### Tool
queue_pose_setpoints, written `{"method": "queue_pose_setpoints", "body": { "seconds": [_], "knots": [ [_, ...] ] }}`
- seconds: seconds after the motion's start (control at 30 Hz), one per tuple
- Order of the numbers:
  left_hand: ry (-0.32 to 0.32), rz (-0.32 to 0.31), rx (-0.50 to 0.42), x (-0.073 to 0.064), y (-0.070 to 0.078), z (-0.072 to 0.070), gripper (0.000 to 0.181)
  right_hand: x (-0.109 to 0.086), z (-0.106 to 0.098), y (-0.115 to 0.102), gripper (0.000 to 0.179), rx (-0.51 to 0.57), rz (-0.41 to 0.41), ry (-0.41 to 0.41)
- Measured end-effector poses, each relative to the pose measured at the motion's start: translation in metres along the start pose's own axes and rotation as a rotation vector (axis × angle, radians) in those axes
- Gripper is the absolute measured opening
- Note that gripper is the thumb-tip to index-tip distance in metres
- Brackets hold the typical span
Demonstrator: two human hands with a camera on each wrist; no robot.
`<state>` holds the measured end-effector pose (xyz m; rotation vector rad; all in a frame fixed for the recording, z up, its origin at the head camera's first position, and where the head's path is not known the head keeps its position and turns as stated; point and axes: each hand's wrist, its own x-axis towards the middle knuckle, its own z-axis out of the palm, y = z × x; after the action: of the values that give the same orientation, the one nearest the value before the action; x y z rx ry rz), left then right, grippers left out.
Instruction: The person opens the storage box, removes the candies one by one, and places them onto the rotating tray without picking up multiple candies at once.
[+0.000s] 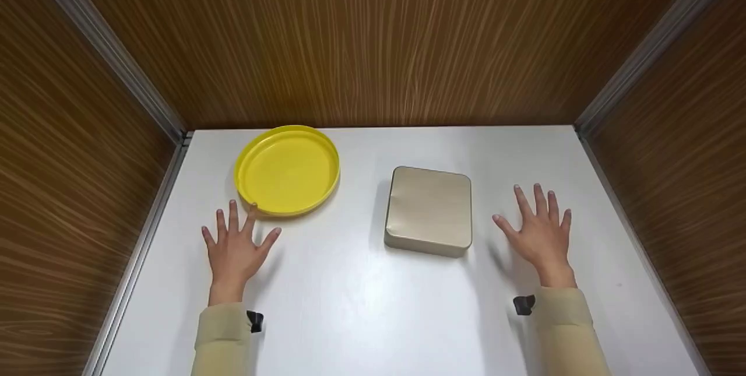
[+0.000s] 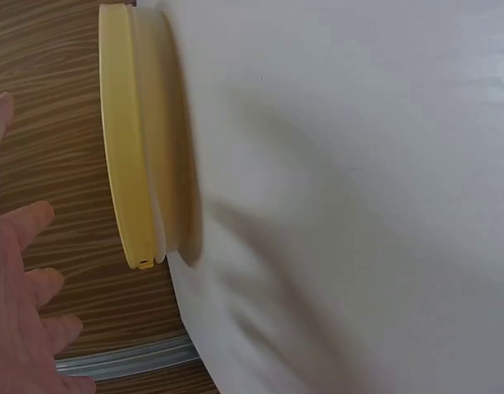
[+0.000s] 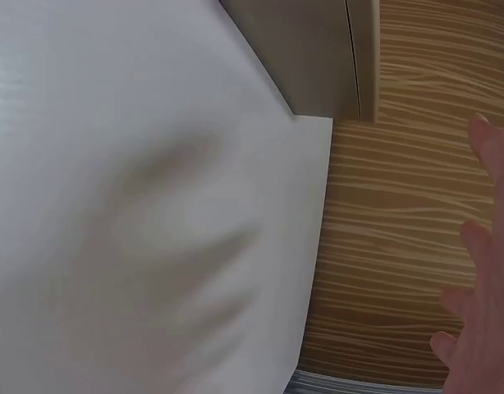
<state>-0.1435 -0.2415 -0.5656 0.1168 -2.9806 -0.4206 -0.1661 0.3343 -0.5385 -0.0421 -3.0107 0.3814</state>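
Left hand [image 1: 235, 255]'s splayed wide near a round yellow container [image 1: 289, 171] by the desk [image 1: 355, 317]'s back-left corner; right hand [image 1: 541, 239]'s splayed too, beside a lidded tin [image 1: 429, 207] in from the back edge, insides hidden.

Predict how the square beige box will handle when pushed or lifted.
The beige box is probably stiff, given its straight sides. Lying flat and low, it seems unlikely to roll or tip. Its seam suggests a lid that might lift off separately.
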Motion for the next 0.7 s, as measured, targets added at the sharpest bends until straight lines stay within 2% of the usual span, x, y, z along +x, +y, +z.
{"method": "queue_pose_setpoints", "body": {
  "seconds": [0.17,0.33,0.47,0.7],
  "knots": [
    [-0.014,0.016,-0.019,0.000,0.007,0.002,0.089,-0.002,0.006,-0.005,0.085,0.022,-0.008,0.003],
    [-0.055,0.027,-0.060,0.000,0.021,0.007,0.090,-0.005,0.016,-0.012,0.085,0.046,-0.021,-0.016],
    [-0.075,0.045,-0.099,-0.002,0.036,0.013,0.089,-0.008,0.025,-0.019,0.082,0.066,-0.040,-0.034],
    [-0.094,0.130,-0.148,-0.006,0.068,0.026,0.086,-0.010,0.036,-0.034,0.079,0.159,-0.027,-0.106]
  ]
}}
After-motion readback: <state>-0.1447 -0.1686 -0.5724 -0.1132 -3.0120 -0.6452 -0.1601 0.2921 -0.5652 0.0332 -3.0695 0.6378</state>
